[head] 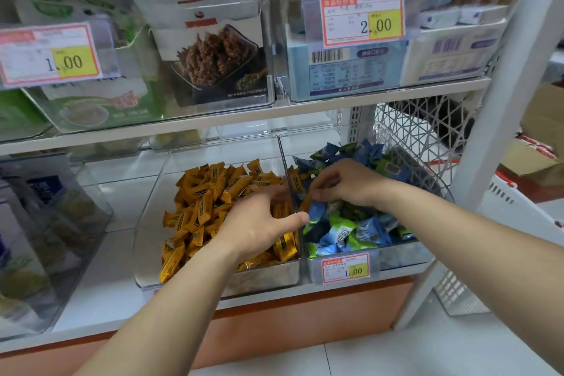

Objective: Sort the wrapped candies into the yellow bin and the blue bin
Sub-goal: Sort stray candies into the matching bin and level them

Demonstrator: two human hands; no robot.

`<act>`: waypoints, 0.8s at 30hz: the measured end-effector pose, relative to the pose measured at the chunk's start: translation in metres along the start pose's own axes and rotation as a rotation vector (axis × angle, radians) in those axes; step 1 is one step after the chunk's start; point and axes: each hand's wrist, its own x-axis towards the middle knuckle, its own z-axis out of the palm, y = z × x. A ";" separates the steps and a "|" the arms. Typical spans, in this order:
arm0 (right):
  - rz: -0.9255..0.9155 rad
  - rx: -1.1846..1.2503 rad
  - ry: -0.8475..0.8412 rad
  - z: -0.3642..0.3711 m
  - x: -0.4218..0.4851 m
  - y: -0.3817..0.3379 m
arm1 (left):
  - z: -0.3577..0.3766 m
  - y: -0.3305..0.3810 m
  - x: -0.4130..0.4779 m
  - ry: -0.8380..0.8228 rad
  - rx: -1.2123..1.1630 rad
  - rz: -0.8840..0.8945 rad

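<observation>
At 7 o'clock in my view sits the yellow bin [265,276], heaped with yellow candies [207,201]. My left hand [259,226] hovers palm-down over it, fingers blurred, so I cannot tell if they hold anything. At its 3 o'clock my right hand [348,183] seems to pinch a stray yellow candy [305,204] in the blue bin [396,256], among blue and green candies [366,232]. Mostly sorted, I judge, with a few strays left. Both bins stand on a white shelf [116,192]; cardboard boxes [540,131] at 3 o'clock.
</observation>
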 end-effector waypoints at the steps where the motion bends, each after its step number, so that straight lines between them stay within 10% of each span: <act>1: 0.012 0.023 0.056 -0.004 -0.002 0.000 | 0.001 0.002 0.000 0.009 0.006 0.009; 7: -0.008 0.305 0.334 -0.013 -0.027 -0.006 | 0.005 0.026 0.000 0.321 0.149 0.128; 15: -0.057 0.801 0.237 0.009 -0.047 -0.035 | 0.011 0.051 -0.001 0.422 -0.161 0.295; 24: 0.104 0.453 0.373 -0.005 -0.033 -0.013 | -0.038 -0.005 -0.001 0.436 0.202 -0.063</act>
